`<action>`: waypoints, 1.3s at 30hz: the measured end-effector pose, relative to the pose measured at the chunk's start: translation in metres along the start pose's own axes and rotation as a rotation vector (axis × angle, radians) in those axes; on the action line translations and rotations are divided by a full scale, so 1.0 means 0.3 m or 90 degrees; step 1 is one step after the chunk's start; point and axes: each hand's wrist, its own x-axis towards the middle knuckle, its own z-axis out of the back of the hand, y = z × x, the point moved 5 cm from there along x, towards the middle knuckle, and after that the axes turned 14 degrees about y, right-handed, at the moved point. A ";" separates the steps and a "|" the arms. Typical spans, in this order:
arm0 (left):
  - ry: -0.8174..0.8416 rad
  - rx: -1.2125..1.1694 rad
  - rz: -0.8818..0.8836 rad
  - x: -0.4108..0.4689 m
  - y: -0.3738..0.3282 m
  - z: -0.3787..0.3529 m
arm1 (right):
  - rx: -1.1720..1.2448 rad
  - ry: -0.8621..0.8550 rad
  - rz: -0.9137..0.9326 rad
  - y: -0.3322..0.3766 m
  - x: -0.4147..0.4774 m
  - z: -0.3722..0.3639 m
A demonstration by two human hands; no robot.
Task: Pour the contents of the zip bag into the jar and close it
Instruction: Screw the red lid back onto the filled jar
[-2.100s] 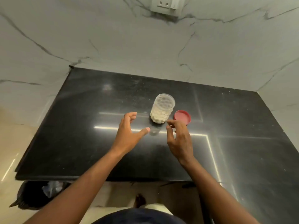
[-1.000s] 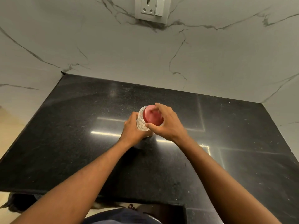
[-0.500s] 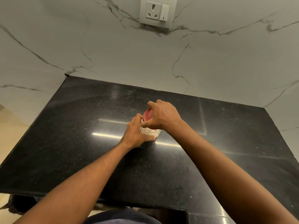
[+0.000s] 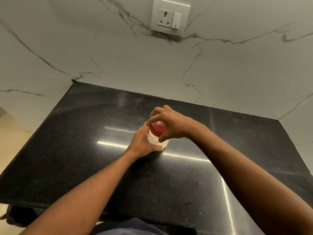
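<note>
Jar (image 4: 156, 139) stood upright near mid counter (image 4: 84, 150), long axis vertical, mouth up under the red lid (image 4: 157, 127). Left hand (image 4: 144, 145) wrapped the jar's side w/ a closed grip, prob. to stop it spinning. Right hand (image 4: 171, 123) clasped the lid from above, fingers curled round its rim, likely screwing it shut. Zip bag not in view.
</note>
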 end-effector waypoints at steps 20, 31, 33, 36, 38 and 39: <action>0.018 0.002 0.028 0.002 0.002 0.008 | -0.019 -0.013 -0.181 -0.011 0.034 -0.008; 0.013 0.013 0.029 0.008 -0.001 0.005 | -0.099 -0.008 -0.131 0.014 0.041 -0.020; 0.012 0.017 0.032 0.008 -0.002 0.003 | -0.103 -0.015 -0.134 0.011 0.057 -0.016; 0.018 0.017 0.040 0.009 0.002 0.003 | -0.128 -0.010 -0.186 0.002 0.072 -0.015; 0.026 0.014 0.037 0.010 0.006 0.006 | -0.128 -0.036 -0.245 0.005 0.077 -0.013; 0.029 0.013 0.036 0.010 0.008 0.007 | -0.118 -0.047 -0.261 0.008 0.079 -0.010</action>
